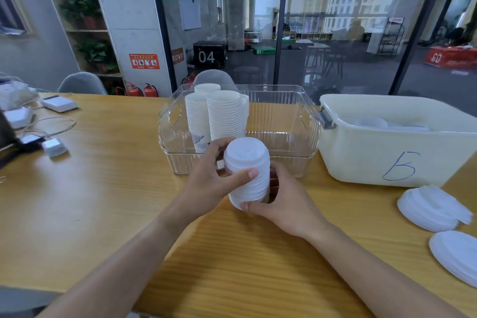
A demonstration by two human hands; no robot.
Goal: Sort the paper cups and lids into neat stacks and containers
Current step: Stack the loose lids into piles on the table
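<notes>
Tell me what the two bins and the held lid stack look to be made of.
Clear ribbed bin: glossy transparent plastic, cups show through. Cream tub marked B: opaque matte plastic, probably. Lid stack: thin white plastic, likely, slightly translucent.

There are two hands, one held stack of lids, two lid piles on the table, about four cup stacks, one clear bin and one white tub.

An office beside a gym – glass partition, numbered plyo box, fire extinguishers
</notes>
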